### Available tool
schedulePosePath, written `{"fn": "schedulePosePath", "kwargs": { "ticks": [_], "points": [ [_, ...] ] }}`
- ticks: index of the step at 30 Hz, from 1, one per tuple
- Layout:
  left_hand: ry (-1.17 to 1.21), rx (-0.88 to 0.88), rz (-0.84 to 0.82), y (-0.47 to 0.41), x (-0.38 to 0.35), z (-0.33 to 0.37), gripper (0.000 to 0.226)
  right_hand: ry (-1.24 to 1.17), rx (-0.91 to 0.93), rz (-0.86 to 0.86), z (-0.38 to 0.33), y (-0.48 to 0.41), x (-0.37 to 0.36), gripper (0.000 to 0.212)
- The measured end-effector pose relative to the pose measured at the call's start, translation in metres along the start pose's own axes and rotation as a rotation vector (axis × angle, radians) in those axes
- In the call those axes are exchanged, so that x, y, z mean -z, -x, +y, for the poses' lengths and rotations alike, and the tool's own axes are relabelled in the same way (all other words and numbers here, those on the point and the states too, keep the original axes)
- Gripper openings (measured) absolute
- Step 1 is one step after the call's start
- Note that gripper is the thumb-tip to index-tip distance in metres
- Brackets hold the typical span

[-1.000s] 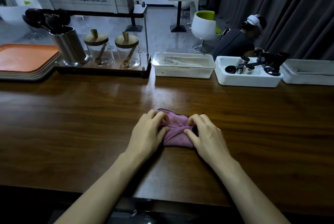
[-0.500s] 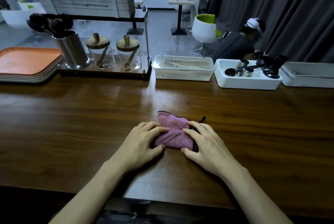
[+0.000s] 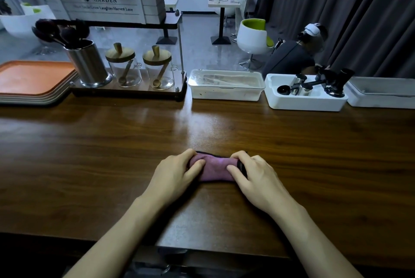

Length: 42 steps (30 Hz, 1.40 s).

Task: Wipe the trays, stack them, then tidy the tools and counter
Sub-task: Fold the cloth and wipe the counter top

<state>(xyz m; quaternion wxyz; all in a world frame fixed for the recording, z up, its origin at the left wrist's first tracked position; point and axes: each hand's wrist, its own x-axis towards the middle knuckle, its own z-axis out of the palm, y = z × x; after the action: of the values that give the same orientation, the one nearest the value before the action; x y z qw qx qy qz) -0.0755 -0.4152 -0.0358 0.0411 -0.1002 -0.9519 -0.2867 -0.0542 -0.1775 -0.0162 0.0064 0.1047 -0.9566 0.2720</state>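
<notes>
The cloth (image 3: 215,171) lies on the tabletop (image 3: 89,154) with the left hand (image 3: 175,174) and right hand (image 3: 256,176) on its two ends. Well behind the cloth, trays (image 3: 33,77) sit leftward and the tool bin (image 3: 305,103) rightward.

Open counter (image 3: 89,165) left and right; along the far edge, stacked trays (image 3: 33,77), jar rack (image 3: 128,93), white bins (image 3: 305,103).

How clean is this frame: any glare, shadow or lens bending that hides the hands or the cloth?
Head view: a pale glare streak lies on the counter behind the cloth; the left hand and right hand gripping it are sharp and evenly lit; the counter's near edge falls into deep shadow; wide-angle bending bows the far edge by the trays.
</notes>
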Motion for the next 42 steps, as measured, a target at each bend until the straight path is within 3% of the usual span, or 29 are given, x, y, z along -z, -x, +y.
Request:
{"fn": "schedulePosePath", "kwargs": {
  "ticks": [12,16,19,23,32,36,42],
  "points": [
    [-0.056,0.206,0.105,-0.009,-0.008,0.014,0.027,0.048,-0.115,0.074,-0.012,-0.010,-0.007,0.025],
    [0.002,0.094,0.214,0.001,-0.012,0.010,0.022,0.062,-0.101,0.088,-0.012,-0.014,-0.010,0.032],
    [0.009,-0.061,0.238,0.003,-0.015,0.004,0.013,0.047,-0.008,0.144,-0.007,-0.014,-0.014,0.033],
    [-0.067,-0.251,0.243,0.005,-0.018,0.001,0.019,0.057,0.149,0.159,-0.002,-0.010,-0.022,0.028],
    [-0.068,-0.186,0.123,0.011,-0.014,-0.009,0.042,0.049,0.121,0.071,0.011,-0.009,-0.024,0.039],
    [-0.078,-0.208,0.079,0.011,-0.012,-0.017,0.048,0.096,0.126,-0.004,0.017,-0.005,-0.026,0.056],
    [-0.096,-0.225,0.075,0.004,-0.015,-0.025,0.046,0.117,0.165,0.080,0.018,-0.011,-0.036,0.052]
  ]
}}
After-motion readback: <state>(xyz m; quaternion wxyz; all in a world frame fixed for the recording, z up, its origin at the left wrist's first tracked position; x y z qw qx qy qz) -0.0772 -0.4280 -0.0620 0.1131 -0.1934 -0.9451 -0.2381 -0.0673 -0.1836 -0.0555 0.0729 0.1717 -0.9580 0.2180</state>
